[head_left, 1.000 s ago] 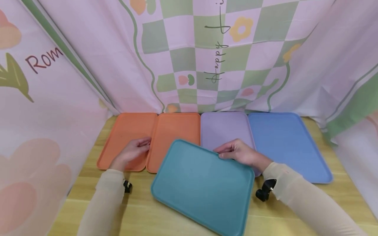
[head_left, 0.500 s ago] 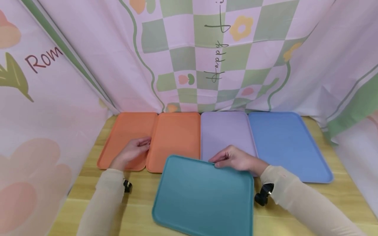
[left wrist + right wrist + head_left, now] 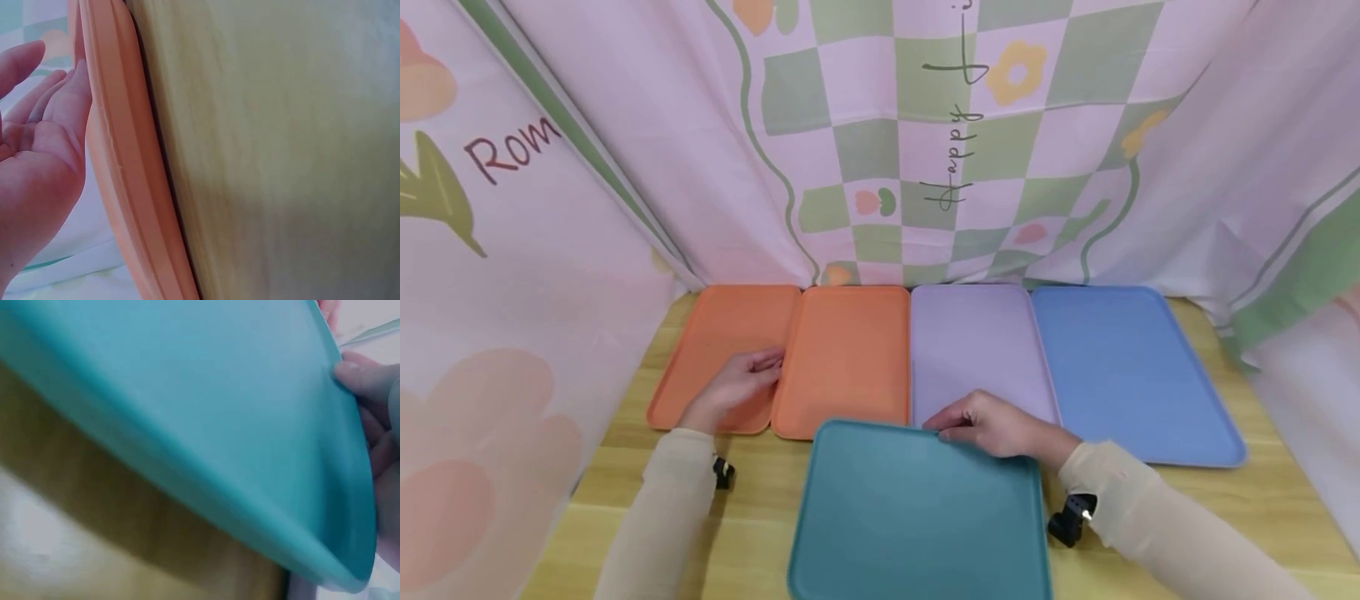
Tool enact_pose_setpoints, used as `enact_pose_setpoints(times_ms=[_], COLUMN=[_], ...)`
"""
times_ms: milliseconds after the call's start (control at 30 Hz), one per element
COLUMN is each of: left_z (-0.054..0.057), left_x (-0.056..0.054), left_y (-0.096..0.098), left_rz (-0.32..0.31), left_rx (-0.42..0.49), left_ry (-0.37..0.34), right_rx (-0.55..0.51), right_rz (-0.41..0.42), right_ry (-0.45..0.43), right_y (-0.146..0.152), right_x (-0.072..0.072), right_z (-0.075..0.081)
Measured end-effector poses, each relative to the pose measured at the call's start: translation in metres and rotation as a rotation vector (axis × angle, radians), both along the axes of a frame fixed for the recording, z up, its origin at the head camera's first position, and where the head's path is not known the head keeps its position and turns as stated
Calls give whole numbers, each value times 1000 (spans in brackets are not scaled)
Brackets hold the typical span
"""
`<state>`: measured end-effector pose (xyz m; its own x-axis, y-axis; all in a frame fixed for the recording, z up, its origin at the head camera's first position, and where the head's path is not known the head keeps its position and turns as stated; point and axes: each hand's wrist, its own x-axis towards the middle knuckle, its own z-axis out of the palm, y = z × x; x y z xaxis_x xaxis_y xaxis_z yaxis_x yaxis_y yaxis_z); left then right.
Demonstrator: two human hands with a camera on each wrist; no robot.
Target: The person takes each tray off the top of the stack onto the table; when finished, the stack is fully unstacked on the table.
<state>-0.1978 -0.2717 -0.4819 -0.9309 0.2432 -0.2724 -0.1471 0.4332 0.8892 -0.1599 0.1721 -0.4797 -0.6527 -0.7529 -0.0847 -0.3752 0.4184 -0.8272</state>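
Note:
My right hand (image 3: 992,423) pinches the far rim of a teal rectangular tray (image 3: 917,517), thumb on top and the other fingers behind the edge. In the right wrist view this tray (image 3: 250,419) is held above the wood and casts a shadow under it. My left hand (image 3: 741,383) lies over the leftmost orange tray (image 3: 737,321), by the seam with the second orange tray (image 3: 853,358). Its fairly straight fingers (image 3: 69,97) touch an orange rim in the left wrist view. A purple tray (image 3: 973,342) lies just beyond my right hand.
A blue tray (image 3: 1131,375) ends the row on the right. All the lying trays sit side by side along the back of the wooden table (image 3: 745,533). Patterned cloth (image 3: 857,150) hangs behind the row and on both sides.
My right hand has drawn the teal tray toward the near edge and turned it squarer to the row, uncovering more of the purple and second orange trays. My left hand has stayed put.

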Motion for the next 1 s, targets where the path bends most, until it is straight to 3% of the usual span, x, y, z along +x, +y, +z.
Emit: enact_pose_setpoints(times_ms=[633, 1000], left_z=[3, 1], left_x=[2, 1], left_y=[2, 2], left_rz=[-17, -3], left_rx=[10, 17], left_ry=[13, -2], right_rx=[-2, -47], right_rz=[-36, -87], right_ry=[231, 303], right_y=[-5, -6], right_x=[30, 38], right_z=[-6, -15])
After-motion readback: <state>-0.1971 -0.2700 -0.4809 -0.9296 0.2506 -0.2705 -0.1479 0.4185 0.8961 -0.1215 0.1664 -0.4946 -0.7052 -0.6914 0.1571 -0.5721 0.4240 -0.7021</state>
